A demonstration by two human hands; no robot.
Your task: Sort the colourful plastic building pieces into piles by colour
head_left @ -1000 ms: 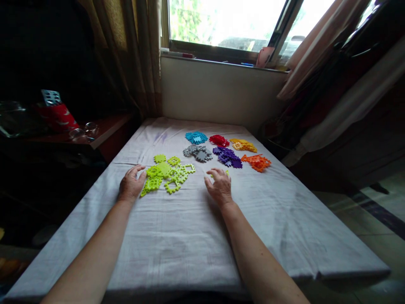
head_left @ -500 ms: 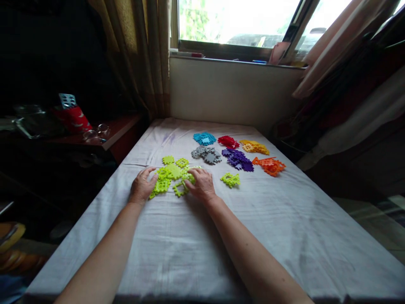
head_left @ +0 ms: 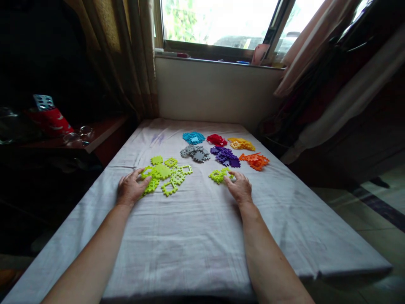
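Lime-green toothed plastic pieces [head_left: 162, 171] lie loosely spread on the left of the cloth-covered table [head_left: 177, 236]. At their left edge rests my left hand [head_left: 131, 187], fingers apart and curved round the outermost pieces. A smaller lime-green group [head_left: 217, 175] lies further right. My right hand [head_left: 239, 186] touches its right side, thumb and fingers pinched on a lime-green piece [head_left: 230, 172]. Behind are a grey pile [head_left: 195, 153] and a purple pile [head_left: 225, 156], with an orange pile [head_left: 255, 161] to their right.
Blue [head_left: 193, 137], red [head_left: 217, 140] and yellow [head_left: 241, 143] piles form the back row. A side shelf [head_left: 104, 133] at the left holds a red patterned container [head_left: 52, 121] and glasses [head_left: 78, 136]. Hanging clothes [head_left: 332, 93] are at the right, a window behind.
My right hand has moved right, from the main lime-green pieces to the smaller group. My left hand stays by the left pieces. The whole view has shifted slightly.
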